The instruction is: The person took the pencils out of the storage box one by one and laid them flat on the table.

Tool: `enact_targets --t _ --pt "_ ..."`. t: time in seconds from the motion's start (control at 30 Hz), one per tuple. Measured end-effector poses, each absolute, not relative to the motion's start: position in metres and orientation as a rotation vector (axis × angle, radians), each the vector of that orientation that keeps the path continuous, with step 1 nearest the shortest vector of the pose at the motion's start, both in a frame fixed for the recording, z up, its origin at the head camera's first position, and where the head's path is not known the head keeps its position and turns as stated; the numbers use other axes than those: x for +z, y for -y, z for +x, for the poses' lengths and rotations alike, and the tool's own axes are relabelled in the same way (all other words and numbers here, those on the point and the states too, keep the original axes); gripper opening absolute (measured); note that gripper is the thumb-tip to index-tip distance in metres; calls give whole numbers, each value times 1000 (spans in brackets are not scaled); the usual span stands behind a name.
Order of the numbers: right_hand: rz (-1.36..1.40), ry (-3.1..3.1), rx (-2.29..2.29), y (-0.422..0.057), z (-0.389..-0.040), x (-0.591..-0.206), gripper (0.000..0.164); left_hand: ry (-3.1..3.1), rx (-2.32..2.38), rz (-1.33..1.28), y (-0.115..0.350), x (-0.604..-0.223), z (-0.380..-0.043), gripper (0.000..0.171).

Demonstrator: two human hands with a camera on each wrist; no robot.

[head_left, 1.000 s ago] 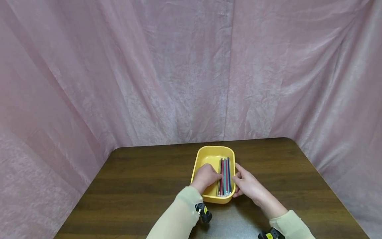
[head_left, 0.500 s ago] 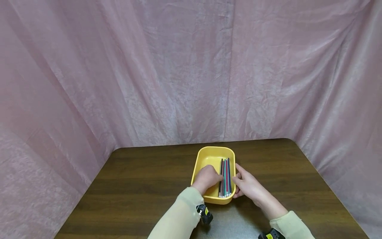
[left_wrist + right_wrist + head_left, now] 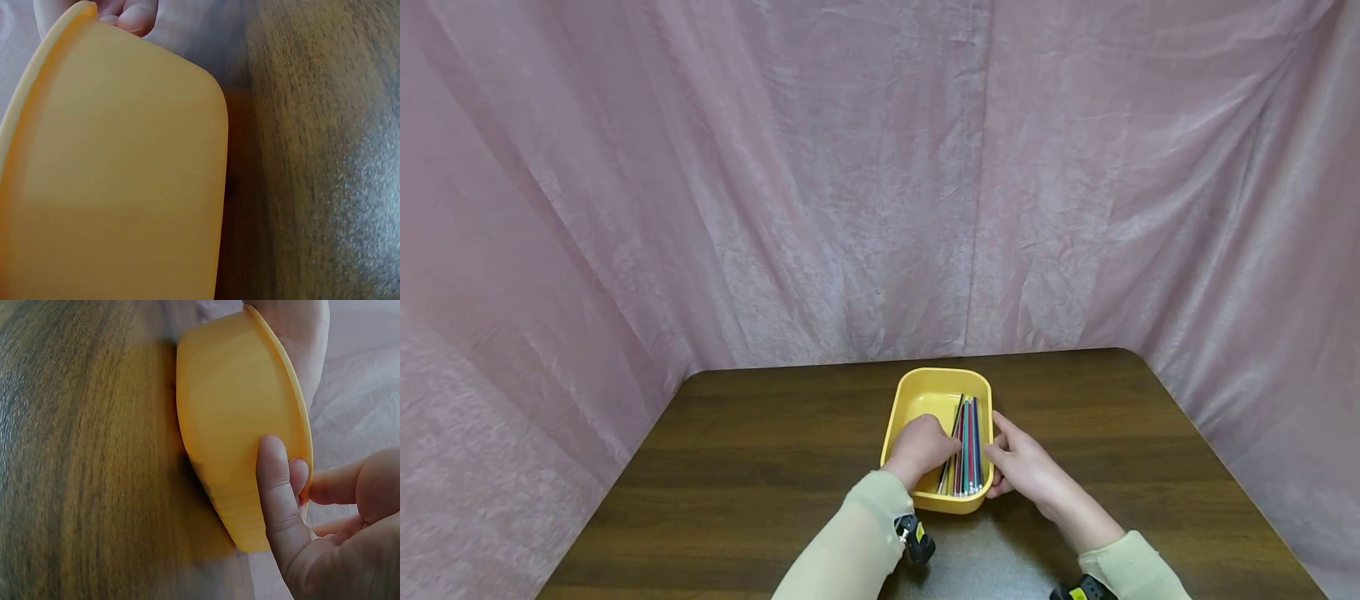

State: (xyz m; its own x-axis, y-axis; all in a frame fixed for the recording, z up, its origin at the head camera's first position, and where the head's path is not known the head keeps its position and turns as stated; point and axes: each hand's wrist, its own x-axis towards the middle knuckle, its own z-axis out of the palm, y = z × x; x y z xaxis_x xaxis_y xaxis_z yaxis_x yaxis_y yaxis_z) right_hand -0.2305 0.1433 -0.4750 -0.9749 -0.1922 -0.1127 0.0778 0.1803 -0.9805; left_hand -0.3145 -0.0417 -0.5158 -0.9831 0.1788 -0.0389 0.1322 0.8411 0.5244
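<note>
A yellow rectangular tray (image 3: 925, 381) stands on the table, with several pencils (image 3: 967, 467) lying lengthwise along its right side. Their silvery ends point toward me. My left hand (image 3: 920, 446) reaches into the tray from the left, fingers curled, its tips pinching at the leftmost pencils; part of the grip is hidden. A dark pencil there lies slanted, its near end farther left. My right hand (image 3: 1024, 467) holds the tray's right wall. In the right wrist view, the thumb and fingers (image 3: 275, 487) of that hand grip the wall and rim (image 3: 294, 381). The left wrist view shows mostly the tray's outer wall (image 3: 125, 156).
The brown wood-grain table (image 3: 760, 467) extends around the tray on all sides. Pink curtains (image 3: 880, 183) hang behind the table and along both sides. Dark wrist devices (image 3: 914, 538) sit on my sleeves.
The leftmost pencils first drew rightward against the others; now their near ends have swung left, so they lie slanted. My left hand has shifted slightly right. The right hand keeps its hold.
</note>
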Motion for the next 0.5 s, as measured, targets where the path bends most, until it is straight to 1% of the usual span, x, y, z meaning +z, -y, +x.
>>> enact_targets --t 0.07,0.17,0.23,0.4,0.47,0.5 --pt "-106 -2244 -1881 -144 -230 -475 70 -2940 822 242 41 -514 -313 31" --pt "-102 -2252 -1874 -144 -230 -476 70 -2953 827 256 41 -499 -304 34" --pt "-109 -2256 -1870 -144 -230 -476 70 -2955 839 268 42 -491 -298 40" --pt "-128 -2265 -1865 -144 -232 -478 70 -2949 930 292 45 -493 -297 49" --pt "-127 -2262 -1866 -144 -232 -478 69 -2932 996 306 47 -494 -298 50" --pt "-124 -2260 -1867 -144 -231 -478 69 -2935 1032 320 48 -501 -302 49"
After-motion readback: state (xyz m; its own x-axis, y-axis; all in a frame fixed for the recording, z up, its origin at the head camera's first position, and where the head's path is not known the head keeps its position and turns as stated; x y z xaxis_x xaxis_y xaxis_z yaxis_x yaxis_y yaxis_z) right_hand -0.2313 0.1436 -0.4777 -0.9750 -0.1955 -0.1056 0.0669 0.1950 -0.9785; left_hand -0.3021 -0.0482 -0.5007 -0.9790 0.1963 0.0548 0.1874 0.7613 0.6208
